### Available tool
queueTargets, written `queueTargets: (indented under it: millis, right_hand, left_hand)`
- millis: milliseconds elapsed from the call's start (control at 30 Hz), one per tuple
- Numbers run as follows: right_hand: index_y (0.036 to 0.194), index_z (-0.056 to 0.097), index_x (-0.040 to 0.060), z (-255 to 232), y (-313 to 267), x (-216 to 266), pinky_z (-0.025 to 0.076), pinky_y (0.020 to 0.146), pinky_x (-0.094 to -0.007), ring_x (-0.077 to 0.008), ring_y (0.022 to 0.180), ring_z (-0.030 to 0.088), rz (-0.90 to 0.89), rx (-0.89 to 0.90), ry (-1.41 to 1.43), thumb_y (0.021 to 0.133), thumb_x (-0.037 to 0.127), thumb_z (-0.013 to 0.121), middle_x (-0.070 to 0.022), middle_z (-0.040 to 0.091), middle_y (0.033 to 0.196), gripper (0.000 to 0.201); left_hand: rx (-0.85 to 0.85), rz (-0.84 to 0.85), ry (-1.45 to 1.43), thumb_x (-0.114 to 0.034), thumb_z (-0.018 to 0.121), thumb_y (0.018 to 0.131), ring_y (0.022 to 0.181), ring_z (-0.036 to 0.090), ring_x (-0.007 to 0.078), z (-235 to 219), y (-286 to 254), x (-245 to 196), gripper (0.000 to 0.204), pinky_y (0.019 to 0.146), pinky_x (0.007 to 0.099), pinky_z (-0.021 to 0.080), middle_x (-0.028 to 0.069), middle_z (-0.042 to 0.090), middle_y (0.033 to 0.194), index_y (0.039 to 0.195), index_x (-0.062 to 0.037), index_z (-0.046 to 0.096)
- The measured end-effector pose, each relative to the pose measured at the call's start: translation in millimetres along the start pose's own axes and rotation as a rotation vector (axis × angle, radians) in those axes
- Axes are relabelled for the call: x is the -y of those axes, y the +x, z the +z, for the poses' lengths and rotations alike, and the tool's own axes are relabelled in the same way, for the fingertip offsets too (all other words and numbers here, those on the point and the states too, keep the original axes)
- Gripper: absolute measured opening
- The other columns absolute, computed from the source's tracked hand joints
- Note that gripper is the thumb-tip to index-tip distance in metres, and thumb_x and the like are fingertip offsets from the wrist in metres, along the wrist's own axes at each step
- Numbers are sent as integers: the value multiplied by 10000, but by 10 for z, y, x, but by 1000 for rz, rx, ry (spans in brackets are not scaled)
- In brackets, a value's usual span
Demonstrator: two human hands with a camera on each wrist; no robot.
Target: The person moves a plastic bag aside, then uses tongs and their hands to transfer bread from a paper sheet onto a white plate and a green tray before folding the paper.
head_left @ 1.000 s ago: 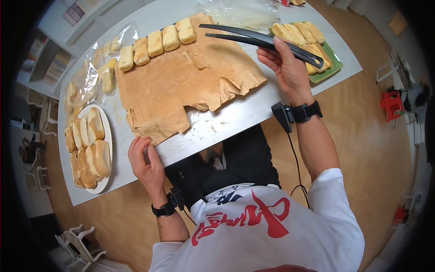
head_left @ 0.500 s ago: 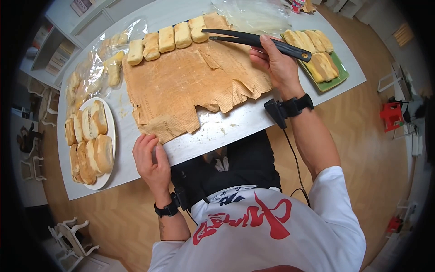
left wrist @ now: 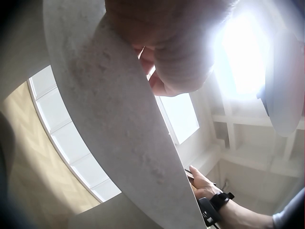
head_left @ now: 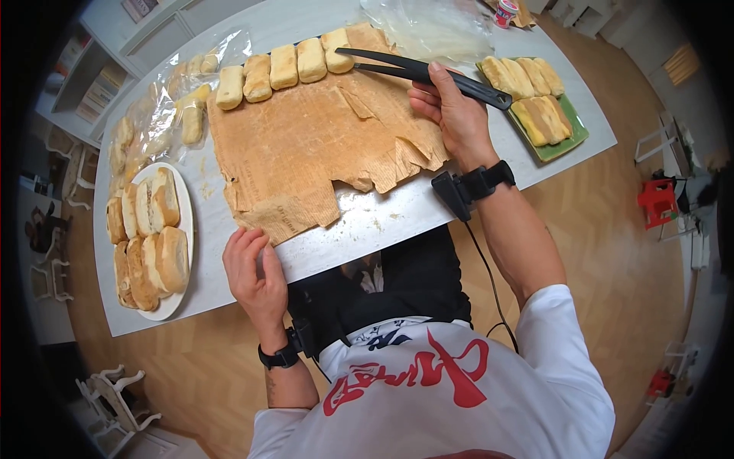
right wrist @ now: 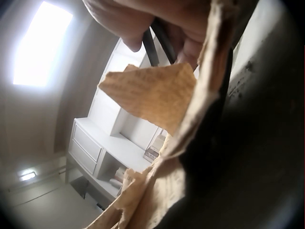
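Observation:
My right hand point(head_left: 462, 115) grips a pair of black tongs point(head_left: 417, 70) by the handle, over the right part of a torn sheet of brown paper point(head_left: 298, 141). The tongs' two tips stand a little apart and overlap the right-end bread roll point(head_left: 335, 46) of a row along the paper's far edge. In the right wrist view, the tongs' dark arms point(right wrist: 151, 47) show between the fingers, behind torn paper point(right wrist: 152, 90). My left hand point(head_left: 256, 279) rests at the table's near edge with loosely bent fingers, fingertips by the paper's near left corner.
A white oval plate point(head_left: 186, 229) of bread rolls stands at the left, a green plate point(head_left: 577, 138) of filled rolls at the right. Clear plastic bags point(head_left: 157, 115) with rolls lie far left. Another plastic bag point(head_left: 428, 27) and a small tub point(head_left: 505, 13) are at the back.
The tongs have moved left relative to the rolls, and their tips now overlap the right-end one. My left hand has stayed by the paper's corner. The head view has shifted slightly.

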State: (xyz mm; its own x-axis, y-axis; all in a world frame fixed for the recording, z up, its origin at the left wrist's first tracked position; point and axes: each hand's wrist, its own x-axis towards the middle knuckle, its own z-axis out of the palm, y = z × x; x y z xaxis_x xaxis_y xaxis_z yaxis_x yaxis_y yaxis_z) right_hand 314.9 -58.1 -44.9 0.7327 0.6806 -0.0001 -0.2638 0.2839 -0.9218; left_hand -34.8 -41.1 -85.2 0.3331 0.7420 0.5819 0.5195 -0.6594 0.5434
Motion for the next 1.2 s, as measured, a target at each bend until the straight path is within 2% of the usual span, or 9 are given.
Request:
queueTargets:
  millis: [300, 400, 433, 500, 633, 767, 900, 1100, 1200]
  right_hand:
    - [1142, 587, -41, -2, -116, 53, 598, 697, -272, -203, 816, 691, -69, -42, 23, 921, 141, 653, -150, 667, 974, 293]
    - [1137, 590, -39, -147, -132, 97, 597, 697, -273, -204, 817, 693, -97, -40, 14, 927, 125, 645, -150, 673, 978, 272]
    - [1223, 540, -42, -209, -178, 142, 595, 749, -289, -220, 887, 696, -99, -18, -60, 971, 155, 588, -166, 677, 1020, 324]
    - [1228, 540, -43, -358, -245, 240, 595, 754, -302, -221, 886, 696, -145, 10, -148, 976, 169, 579, -166, 679, 1020, 332]
    - [1158, 593, -49, -556, -396, 432, 584, 760, -281, -199, 847, 693, -185, 26, -245, 937, 148, 629, -154, 685, 975, 298]
    - [1140, 597, -48, -538, -490, 324, 586, 747, -287, -204, 830, 696, -250, -50, -276, 938, 176, 629, -157, 685, 968, 304]
    - [1101, 596, -61, -466, -530, 240, 588, 720, -281, -199, 812, 695, -200, -105, -190, 942, 198, 627, -154, 685, 937, 306]
    - [1070, 595, -56, -426, -486, 192, 591, 685, -267, -192, 804, 694, -155, -90, -183, 948, 212, 621, -151, 682, 940, 295]
    - [1090, 588, -50, -389, -481, 166, 591, 708, -267, -191, 816, 693, -143, -75, -157, 950, 197, 619, -152, 680, 951, 285]
  left_hand:
    - [-3, -5, 1, 23, 594, 876, 1145, 572, 316, -3, 8, -21, 108, 990, 402, 437, 116, 663, 1065, 967, 7, 650]
    - [-20, 6, 1, 51, 616, 830, 1114, 577, 359, 2, 20, -25, 134, 959, 426, 454, 130, 660, 1041, 951, 4, 651]
    - [-21, 2, 1, 51, 615, 829, 1113, 578, 360, 2, 17, -27, 135, 958, 426, 454, 130, 660, 1040, 950, 4, 650]
    - [-20, -5, 1, 53, 613, 827, 1110, 579, 360, 0, 20, -32, 136, 957, 426, 454, 130, 660, 1038, 949, 4, 649]
    - [-23, 4, 4, 54, 615, 824, 1104, 582, 361, 3, 24, -28, 139, 956, 426, 455, 129, 661, 1036, 950, 4, 650]
    - [-21, 6, 1, 55, 617, 819, 1101, 584, 361, 7, 20, -21, 144, 955, 426, 456, 128, 662, 1034, 949, 4, 651]
    - [-20, -4, -11, 56, 618, 817, 1099, 586, 359, -3, 19, -33, 145, 955, 425, 457, 126, 663, 1032, 948, 3, 652]
    - [-27, -4, -11, 60, 616, 818, 1098, 589, 355, 0, 14, -25, 145, 953, 424, 461, 127, 665, 1029, 947, 4, 653]
    - [-30, -7, -19, 59, 616, 820, 1095, 591, 355, 2, 10, -25, 143, 953, 424, 462, 127, 666, 1028, 947, 5, 654]
